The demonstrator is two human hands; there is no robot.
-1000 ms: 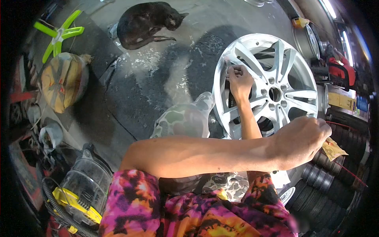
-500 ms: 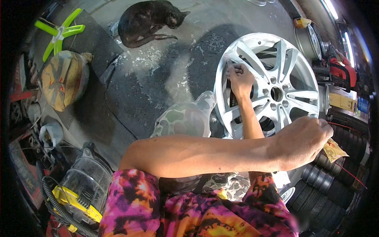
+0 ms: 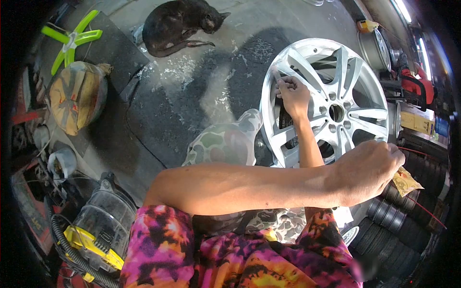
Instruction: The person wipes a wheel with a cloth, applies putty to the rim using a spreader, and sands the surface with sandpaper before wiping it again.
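Observation:
A silver alloy wheel rim [image 3: 355, 115] stands tilted on the concrete floor in front of me, leaning against my camouflage-clad knee [image 3: 223, 144]. My left arm crosses my body, and my left hand [image 3: 370, 170] grips the rim's near right edge. My right hand [image 3: 293, 96] reaches up from under that arm. Its fingers are curled tight on the outer end of a spoke at the rim's left side. Whatever lies under those fingers is hidden.
A black cat [image 3: 180, 26] lies on the floor at the top. On the left are a green plastic cross [image 3: 72, 38], a taped bundle [image 3: 77, 96] and a vacuum cleaner with yellow trim [image 3: 98, 230]. Tyres [image 3: 403, 221], more rims [image 3: 377, 48] and a yellow wrapper [image 3: 405, 181] crowd the right.
My right hand has crept slightly up along the spoke's end, and the rim has shifted a little up with it. My left hand keeps its hold.

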